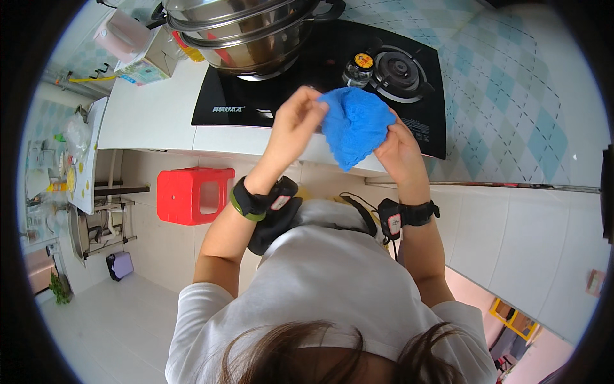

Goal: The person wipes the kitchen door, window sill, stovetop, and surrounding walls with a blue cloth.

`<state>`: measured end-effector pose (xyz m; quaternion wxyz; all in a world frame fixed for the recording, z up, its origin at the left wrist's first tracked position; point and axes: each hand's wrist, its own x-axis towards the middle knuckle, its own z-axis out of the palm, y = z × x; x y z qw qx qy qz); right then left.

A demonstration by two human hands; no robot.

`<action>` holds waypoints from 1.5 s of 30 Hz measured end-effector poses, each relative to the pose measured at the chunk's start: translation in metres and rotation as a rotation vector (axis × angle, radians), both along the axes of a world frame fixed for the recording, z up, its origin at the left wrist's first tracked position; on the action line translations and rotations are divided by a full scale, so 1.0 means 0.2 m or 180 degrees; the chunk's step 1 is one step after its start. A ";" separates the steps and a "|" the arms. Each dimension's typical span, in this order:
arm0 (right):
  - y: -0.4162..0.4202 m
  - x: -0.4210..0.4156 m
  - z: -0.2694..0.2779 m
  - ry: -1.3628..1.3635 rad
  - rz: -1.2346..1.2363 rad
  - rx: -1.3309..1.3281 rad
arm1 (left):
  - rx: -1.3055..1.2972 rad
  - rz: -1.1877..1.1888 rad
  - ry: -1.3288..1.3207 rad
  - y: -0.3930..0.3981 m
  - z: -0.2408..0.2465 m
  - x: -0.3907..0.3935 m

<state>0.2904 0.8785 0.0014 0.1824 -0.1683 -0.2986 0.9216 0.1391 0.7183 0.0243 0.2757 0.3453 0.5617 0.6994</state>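
Note:
A blue cloth (357,126) hangs between my two hands in front of the black glass gas cooktop (268,103). My left hand (298,115) pinches its upper left corner between thumb and fingers. On the opposite side, my right hand (401,146) grips the cloth's right edge. The lower corner of the cloth droops to a point over the counter's front edge. Just beyond the cloth, a glass jar (357,76) with a yellow and black lid stands on the cooktop, close to the right burner (399,69).
A stacked stainless steel steamer pot (249,43) covers the left burner. Left of it, a pink electric kettle (122,36) sits on a carton (152,60). A red plastic stool (192,196) stands on the floor below the white counter (148,113). Tiled wall (499,110) borders the cooktop's right side.

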 end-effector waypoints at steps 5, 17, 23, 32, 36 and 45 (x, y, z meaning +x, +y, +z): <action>0.03 0.01 -0.04 -0.0565 -0.0206 -0.0022 | -0.0159 0.0380 -0.0443 -0.05 -0.08 -0.12; 0.03 -0.02 -0.21 -0.1483 -0.0241 0.3542 | -0.0094 0.0227 -0.1074 -0.06 -0.11 -0.13; -0.20 -0.12 0.04 -0.0676 -0.0067 0.3529 | 0.0028 -0.0030 -0.1338 -0.02 0.01 -0.05; -0.18 -0.17 0.01 -0.1022 -0.0102 0.3260 | 0.0209 0.0179 -0.1305 -0.03 0.02 -0.07; -0.16 -0.16 0.02 -0.0864 0.0002 0.2763 | 0.0131 0.0280 -0.1195 -0.04 0.03 -0.07; -0.21 -0.16 0.08 -0.0853 0.0087 0.2577 | -0.0486 -0.0071 0.0859 -0.06 0.02 0.01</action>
